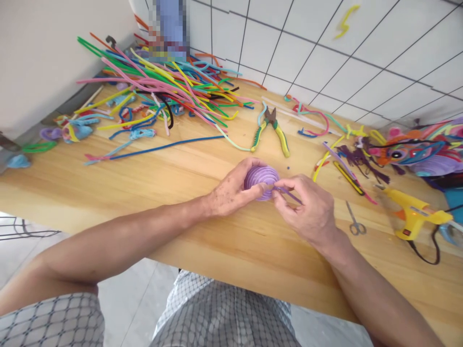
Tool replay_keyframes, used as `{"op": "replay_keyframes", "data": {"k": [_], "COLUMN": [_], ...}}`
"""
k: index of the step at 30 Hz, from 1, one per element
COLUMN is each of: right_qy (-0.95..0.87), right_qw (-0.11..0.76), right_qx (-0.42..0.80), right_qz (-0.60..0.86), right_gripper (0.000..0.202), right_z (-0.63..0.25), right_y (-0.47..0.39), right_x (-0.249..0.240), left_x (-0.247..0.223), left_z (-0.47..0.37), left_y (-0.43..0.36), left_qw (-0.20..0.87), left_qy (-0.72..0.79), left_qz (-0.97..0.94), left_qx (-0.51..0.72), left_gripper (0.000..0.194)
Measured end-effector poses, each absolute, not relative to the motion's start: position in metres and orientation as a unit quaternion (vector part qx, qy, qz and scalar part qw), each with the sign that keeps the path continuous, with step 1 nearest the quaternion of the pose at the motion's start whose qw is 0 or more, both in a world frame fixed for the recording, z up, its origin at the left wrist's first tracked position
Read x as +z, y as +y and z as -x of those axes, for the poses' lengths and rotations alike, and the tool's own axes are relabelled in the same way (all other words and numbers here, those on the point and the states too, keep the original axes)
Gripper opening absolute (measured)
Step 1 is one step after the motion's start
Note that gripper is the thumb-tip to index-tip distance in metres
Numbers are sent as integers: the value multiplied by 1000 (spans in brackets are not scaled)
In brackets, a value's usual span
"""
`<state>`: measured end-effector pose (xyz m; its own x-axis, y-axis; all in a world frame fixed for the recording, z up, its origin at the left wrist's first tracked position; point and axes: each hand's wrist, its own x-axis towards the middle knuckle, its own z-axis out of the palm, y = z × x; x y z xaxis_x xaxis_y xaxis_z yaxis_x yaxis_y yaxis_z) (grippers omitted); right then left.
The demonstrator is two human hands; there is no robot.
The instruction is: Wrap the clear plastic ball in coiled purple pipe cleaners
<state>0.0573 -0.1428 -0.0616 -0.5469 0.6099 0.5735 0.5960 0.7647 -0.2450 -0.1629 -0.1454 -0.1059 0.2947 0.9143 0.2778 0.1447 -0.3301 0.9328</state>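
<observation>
A purple ball with wound, ridged rings [261, 177] is just above the wooden table, near the middle of the view. My left hand [236, 189] wraps round its left side, with the thumb across the front. At the ball's right side, my right hand [306, 205] pinches a thin purple strip [290, 194] that runs from the ball across the fingers. The fingertips of both hands nearly meet at the front of the ball.
Wooden table [152, 178]; colourful pipe cleaners [173, 86] piled at the back left. Pliers [270, 131] lie beyond the ball. Small scissors [356, 221], a yellow-black cutter [348, 177], a yellow glue gun [412, 209] and a multicoloured figure [415, 149] are on the right. A tiled wall [282, 48] stands behind.
</observation>
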Motion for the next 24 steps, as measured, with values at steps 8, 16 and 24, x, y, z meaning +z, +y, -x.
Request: {"op": "replay_keyframes", "data": {"k": [8, 16, 24], "right_qy": [-877, -876, -880], "right_qw": [328, 336, 342], "right_qx": [11, 18, 5], "right_qz": [351, 345, 330], "right_gripper": [11, 12, 14], "right_z": [-58, -58, -59], "right_y": [-143, -141, -139], "right_x": [-63, -64, -66], "left_x": [-106, -109, -106], "left_z": [163, 165, 166], "left_y": [-145, -142, -141], "left_qw": [441, 360, 325], "left_qy": [391, 391, 381], "left_qz": [-670, -714, -736], "left_qx": [452, 455, 455], "left_gripper": [43, 46, 38]}}
